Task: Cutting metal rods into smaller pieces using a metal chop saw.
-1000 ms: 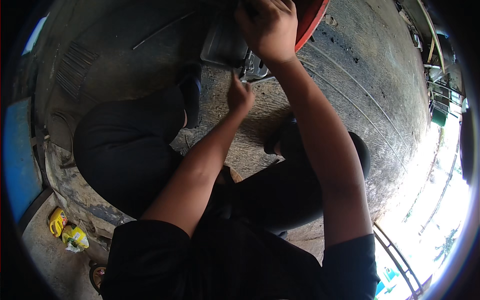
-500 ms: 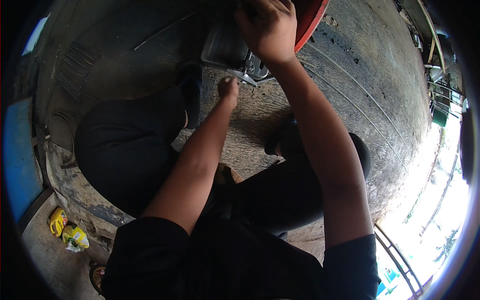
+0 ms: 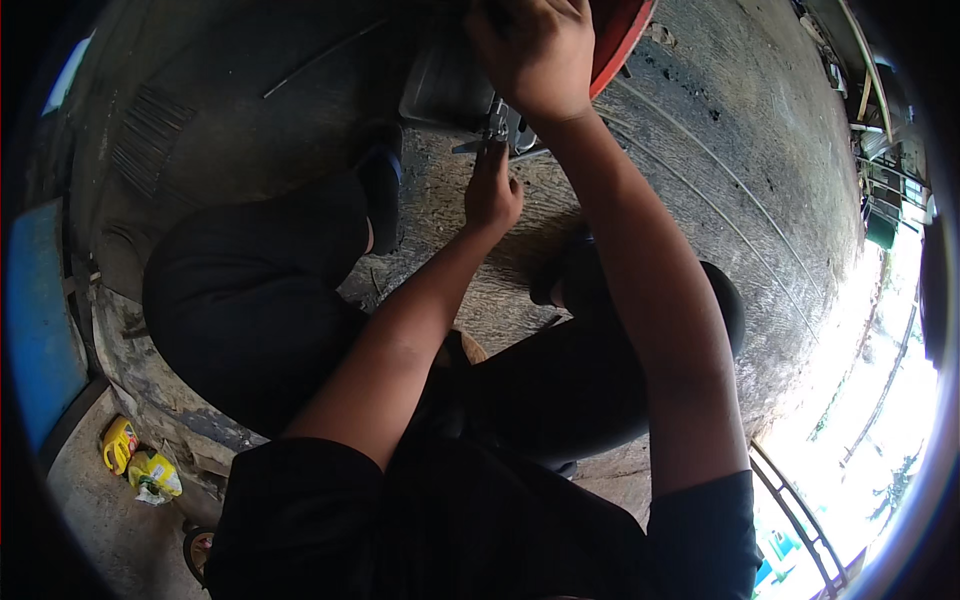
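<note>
My left hand is at a flat metal crank handle on a screw clamp. Its fingers stretch forward against the handle, and the thumb stands apart. My right hand is raised at the top edge, its fingers curled over something dark that I cannot make out. Just right of that hand runs a red curved rim, cut off by the picture's edge. A dark metal base lies left of the clamp on the ground.
Thin rods lie on the rough floor at right, with a single rod at upper left. Several short bars sit far left. A yellow jug and a yellow bag are at lower left. My bent knees flank the work.
My left hand has moved right and slightly up along the crank handle, its closed fingers now stretched out. The handle has turned. My right hand has hardly moved.
</note>
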Demonstrator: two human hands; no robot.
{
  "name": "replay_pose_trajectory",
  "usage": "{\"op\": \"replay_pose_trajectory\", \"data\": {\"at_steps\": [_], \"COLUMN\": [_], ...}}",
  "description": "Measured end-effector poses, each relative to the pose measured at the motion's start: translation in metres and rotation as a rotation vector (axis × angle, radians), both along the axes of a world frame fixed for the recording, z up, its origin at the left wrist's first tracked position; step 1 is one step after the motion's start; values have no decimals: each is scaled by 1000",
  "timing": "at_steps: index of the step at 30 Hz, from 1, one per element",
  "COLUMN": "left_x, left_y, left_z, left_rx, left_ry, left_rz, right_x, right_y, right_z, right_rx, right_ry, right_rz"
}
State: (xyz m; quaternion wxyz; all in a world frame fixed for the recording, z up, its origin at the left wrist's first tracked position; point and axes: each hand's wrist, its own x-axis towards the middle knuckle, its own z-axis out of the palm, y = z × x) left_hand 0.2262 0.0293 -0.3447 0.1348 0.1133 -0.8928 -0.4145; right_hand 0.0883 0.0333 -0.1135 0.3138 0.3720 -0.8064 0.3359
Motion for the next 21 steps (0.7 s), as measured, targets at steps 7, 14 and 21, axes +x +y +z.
{"op": "replay_pose_trajectory", "data": {"at_steps": [7,14,21], "left_x": [-34,-45,-45], "left_y": [-25,-50,-42], "left_z": [-28,-45,-42], "left_rx": [400,1577,1655], "left_ry": [-233,-771,-633], "left_rz": [286,434,254], "right_x": [-1,1,0], "right_y": [0,1,-2], "right_z": [1,2,-1], "right_rx": [-11,-14,-27], "right_ry": [11,-9,-16], "right_rz": [8,24,2]}}
